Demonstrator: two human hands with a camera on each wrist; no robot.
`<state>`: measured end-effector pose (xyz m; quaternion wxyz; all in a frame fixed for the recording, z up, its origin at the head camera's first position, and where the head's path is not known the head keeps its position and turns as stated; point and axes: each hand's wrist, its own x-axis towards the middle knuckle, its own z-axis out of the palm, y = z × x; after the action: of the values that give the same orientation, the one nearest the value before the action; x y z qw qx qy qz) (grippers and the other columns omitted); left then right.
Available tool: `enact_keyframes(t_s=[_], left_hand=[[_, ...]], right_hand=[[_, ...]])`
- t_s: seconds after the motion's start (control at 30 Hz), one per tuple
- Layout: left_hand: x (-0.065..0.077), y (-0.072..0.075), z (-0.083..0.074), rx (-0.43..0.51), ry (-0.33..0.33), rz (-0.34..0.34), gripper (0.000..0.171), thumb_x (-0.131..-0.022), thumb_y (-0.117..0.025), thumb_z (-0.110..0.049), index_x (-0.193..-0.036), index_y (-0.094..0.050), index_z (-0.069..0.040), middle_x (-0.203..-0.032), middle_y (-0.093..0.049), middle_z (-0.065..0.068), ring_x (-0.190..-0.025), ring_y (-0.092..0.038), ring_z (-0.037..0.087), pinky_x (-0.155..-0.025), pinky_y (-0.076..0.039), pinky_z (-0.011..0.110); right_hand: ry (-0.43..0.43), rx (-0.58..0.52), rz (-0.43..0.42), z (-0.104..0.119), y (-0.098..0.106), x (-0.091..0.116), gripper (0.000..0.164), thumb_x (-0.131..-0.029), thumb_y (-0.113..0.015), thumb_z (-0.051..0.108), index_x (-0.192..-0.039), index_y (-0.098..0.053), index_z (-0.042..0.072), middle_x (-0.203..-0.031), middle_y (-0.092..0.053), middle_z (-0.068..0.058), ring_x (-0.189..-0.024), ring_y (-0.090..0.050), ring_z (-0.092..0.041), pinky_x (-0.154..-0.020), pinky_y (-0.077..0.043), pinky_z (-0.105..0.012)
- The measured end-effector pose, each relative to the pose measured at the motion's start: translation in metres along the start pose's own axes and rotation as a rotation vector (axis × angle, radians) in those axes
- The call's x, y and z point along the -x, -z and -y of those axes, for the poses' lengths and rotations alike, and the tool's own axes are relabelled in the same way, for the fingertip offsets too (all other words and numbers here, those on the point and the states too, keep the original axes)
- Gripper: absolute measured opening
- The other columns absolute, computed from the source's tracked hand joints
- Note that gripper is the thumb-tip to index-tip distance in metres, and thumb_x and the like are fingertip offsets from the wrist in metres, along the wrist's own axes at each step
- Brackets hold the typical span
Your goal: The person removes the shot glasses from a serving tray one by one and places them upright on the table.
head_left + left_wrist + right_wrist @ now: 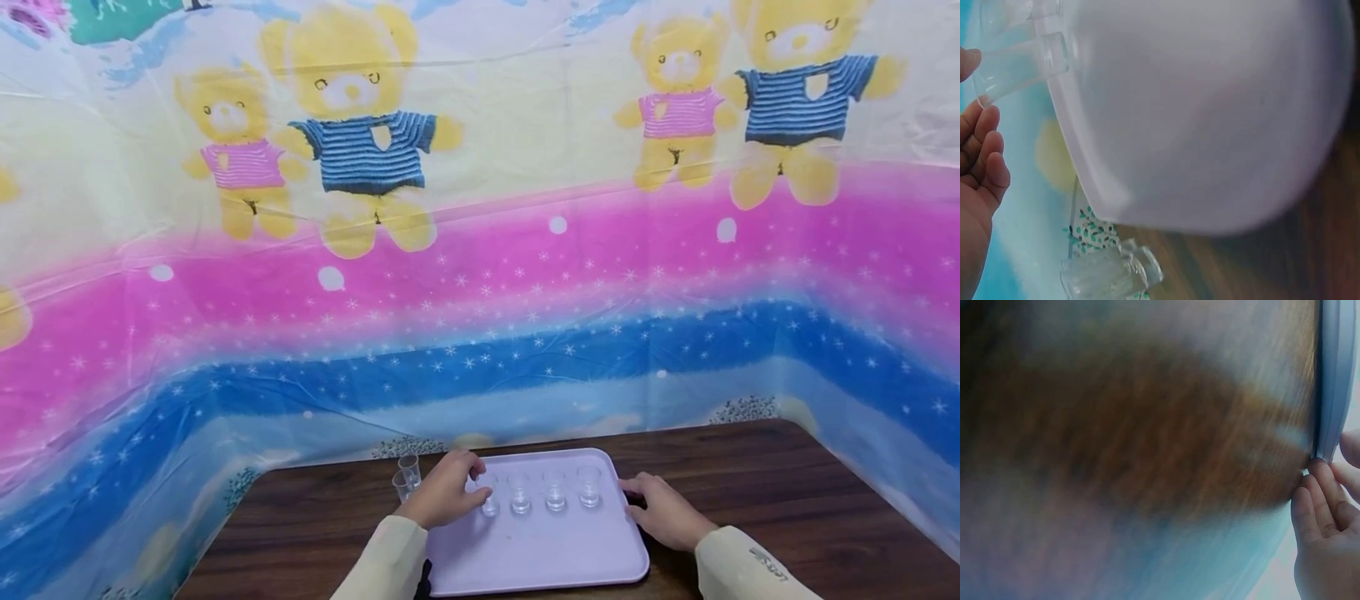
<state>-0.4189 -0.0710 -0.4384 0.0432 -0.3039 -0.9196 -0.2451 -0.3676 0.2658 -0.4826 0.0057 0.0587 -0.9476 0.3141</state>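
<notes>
A pale lilac tray (555, 550) lies on the dark wooden table, with a row of small clear glasses along its far half. At the left end of that row, my left hand (444, 490) pinches the rim of one glass (1013, 70) between thumb and fingers. The base of this glass is at the tray surface. Three more glasses, among them the middle one (555, 492), stand to its right. My right hand (666, 512) grips the tray's right edge, fingertips (1319, 467) low against the rim and thumb above.
Just left of the tray, two more clear glasses (408, 469) stand close together on the table (765, 483), partly behind my left hand. Behind the table hangs a cloth (510, 292) printed with teddy bears and snowflakes, reaching down to its far edge.
</notes>
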Motion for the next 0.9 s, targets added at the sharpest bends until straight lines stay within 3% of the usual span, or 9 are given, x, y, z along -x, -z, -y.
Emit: enact_keyframes(t_s=[0.4,0.7,0.9], left_hand=[[0.017,0.027,0.017,-0.067,0.0,-0.065,0.021,-0.084,-0.072,-0.021,-0.097,-0.061,-0.008,-0.087,-0.053,0.0,-0.08,-0.05,0.018,-0.066,-0.044,0.031],[0.039,0.061,0.04,-0.078,0.021,-0.161,0.019,-0.081,-0.074,-0.016,-0.092,-0.062,-0.006,-0.085,-0.055,0.002,-0.076,-0.052,0.017,-0.064,-0.045,0.032],[0.052,0.068,0.054,-0.082,0.078,-0.179,0.019,-0.08,-0.076,-0.018,-0.09,-0.062,-0.009,-0.084,-0.055,0.0,-0.075,-0.049,0.011,-0.065,-0.045,0.031]], right_hand=[[-0.004,0.0,0.011,0.002,0.001,0.001,0.041,-0.088,-0.064,0.003,-0.127,-0.056,-0.004,-0.095,-0.054,-0.003,-0.094,-0.054,-0.021,-0.078,-0.046,-0.044],[0.007,-0.003,0.004,0.002,0.001,0.0,0.04,-0.088,-0.064,0.002,-0.126,-0.056,-0.005,-0.095,-0.055,-0.004,-0.095,-0.055,-0.023,-0.08,-0.046,-0.045],[0.008,-0.002,0.001,0.001,0.0,0.001,0.04,-0.088,-0.064,0.002,-0.126,-0.057,-0.005,-0.096,-0.055,-0.004,-0.096,-0.055,-0.024,-0.081,-0.046,-0.046]])
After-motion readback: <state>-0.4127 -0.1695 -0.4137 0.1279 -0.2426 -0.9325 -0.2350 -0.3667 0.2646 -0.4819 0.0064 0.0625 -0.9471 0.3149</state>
